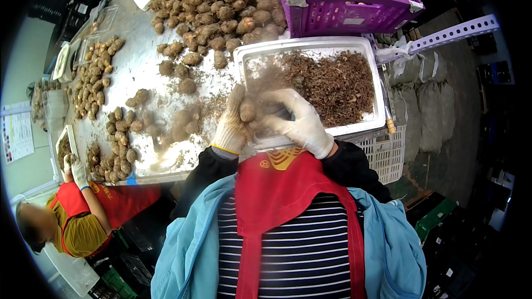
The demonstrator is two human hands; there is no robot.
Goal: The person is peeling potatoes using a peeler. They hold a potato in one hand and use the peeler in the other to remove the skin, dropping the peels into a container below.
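My left hand (231,126), in a soiled knitted glove, grips a small brown taro corm (248,110) over the near left corner of a white foam tray (379,104). Just right of it, my right hand (297,120), in a whiter glove, has its thumb and fingers curved toward the corm. A blur hides its fingertips, so I cannot tell whether they hold anything. Brown fibrous peelings (336,87) fill much of the tray. Several corms (185,122) lie on the metal table left of my hands, and a large heap of corms (226,8) is beyond.
A purple plastic crate (332,16) of corms stands behind the tray. A perforated metal bar (453,35) juts out at right above filled sacks (434,112). A white plastic basket (384,153) is below the tray. At left, a co-worker (79,216) in a red apron works over a small tray (70,135).
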